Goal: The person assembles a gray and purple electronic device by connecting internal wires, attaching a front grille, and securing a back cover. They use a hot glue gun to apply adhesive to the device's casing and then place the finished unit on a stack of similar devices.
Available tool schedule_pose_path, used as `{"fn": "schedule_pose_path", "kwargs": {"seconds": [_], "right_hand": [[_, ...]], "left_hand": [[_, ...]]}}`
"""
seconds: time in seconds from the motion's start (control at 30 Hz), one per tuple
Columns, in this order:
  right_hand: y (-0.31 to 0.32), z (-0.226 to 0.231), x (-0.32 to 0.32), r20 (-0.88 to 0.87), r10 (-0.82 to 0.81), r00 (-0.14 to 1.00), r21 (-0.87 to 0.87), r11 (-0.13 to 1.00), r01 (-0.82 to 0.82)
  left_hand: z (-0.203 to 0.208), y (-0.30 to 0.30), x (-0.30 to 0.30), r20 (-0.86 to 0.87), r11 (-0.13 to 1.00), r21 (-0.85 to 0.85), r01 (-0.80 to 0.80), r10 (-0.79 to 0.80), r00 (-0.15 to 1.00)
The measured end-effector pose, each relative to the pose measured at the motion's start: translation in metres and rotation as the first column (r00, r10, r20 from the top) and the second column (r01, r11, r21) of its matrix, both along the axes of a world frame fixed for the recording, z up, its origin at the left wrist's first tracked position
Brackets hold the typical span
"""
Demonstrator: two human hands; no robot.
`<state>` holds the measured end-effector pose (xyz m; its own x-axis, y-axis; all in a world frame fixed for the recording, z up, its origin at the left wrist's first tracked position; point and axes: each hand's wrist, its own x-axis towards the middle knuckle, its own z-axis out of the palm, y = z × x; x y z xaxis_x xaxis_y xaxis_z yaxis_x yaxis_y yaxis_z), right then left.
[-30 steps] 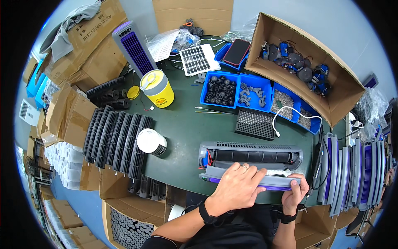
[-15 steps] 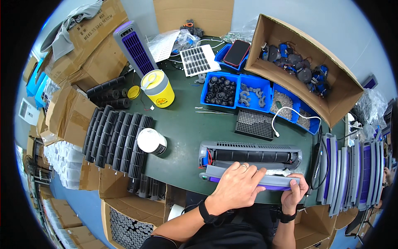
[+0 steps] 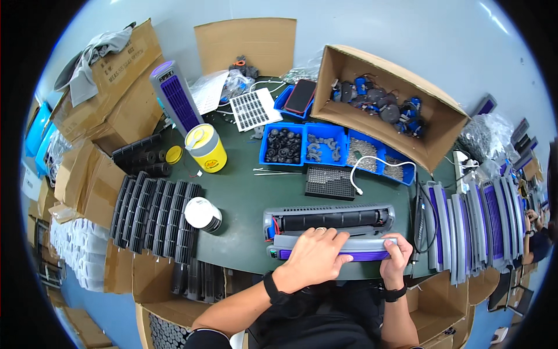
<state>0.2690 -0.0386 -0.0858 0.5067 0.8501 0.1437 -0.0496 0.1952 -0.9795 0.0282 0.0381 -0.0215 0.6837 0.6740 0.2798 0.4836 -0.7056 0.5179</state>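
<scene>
Both my hands are on a grey and purple tower-fan front cover (image 3: 361, 255) at the near edge of the table. My left hand (image 3: 311, 256) lies across its middle, fingers bent over the upper edge and thumb along the purple grille. My right hand (image 3: 397, 257) pinches the cover's right end between thumb and fingers. Directly behind lies the open grey fan housing (image 3: 325, 208), with a black cylindrical fan roller (image 3: 331, 221) inside and red wires (image 3: 275, 224) at its left end. The cover overlaps the housing's near side; whether they are joined is hidden.
Several black rollers (image 3: 154, 215) lie left, beside a white tub (image 3: 203, 215) and yellow canister (image 3: 206, 152). Behind the housing stand a black perforated tray (image 3: 329, 182), blue parts bins (image 3: 283, 144) and a carton of motors (image 3: 430, 145). Fan covers (image 3: 465, 227) stack at right.
The cover has tipped so that more of its purple grille faces me. Both hands keep their hold on it. The whole view has shifted, with the table things appearing farther left.
</scene>
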Motion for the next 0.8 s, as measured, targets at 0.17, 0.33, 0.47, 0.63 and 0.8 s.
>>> {"fn": "schedule_pose_path", "kwargs": {"seconds": [0.17, 0.33, 0.47, 0.63, 0.8], "right_hand": [[-0.009, 0.053, 0.002, 0.109, 0.015, 0.994, -0.099, 0.995, -0.004], [-0.011, 0.111, -0.004, 0.172, 0.116, 0.978, -0.01, 0.993, -0.116], [-0.021, 0.112, -0.005, -0.134, 0.314, 0.94, 0.291, 0.919, -0.265], [-0.012, 0.076, -0.088, -0.354, 0.61, 0.708, 0.15, 0.785, -0.601], [-0.032, 0.114, -0.064, -0.299, 0.561, 0.772, 0.172, 0.828, -0.534]], "left_hand": [[0.036, 0.004, -0.004, 0.001, 0.986, -0.146, 0.077, -0.078, 0.997], [0.079, 0.009, -0.013, 0.044, 0.962, -0.232, 0.143, -0.136, 0.99], [0.102, 0.019, -0.015, 0.196, 0.868, -0.463, 0.178, -0.096, 0.976], [0.103, 0.022, 0.001, 0.371, 0.774, -0.589, 0.23, 0.006, 0.928], [0.135, 0.003, -0.01, 0.463, 0.683, -0.632, 0.365, -0.044, 0.885]]}}
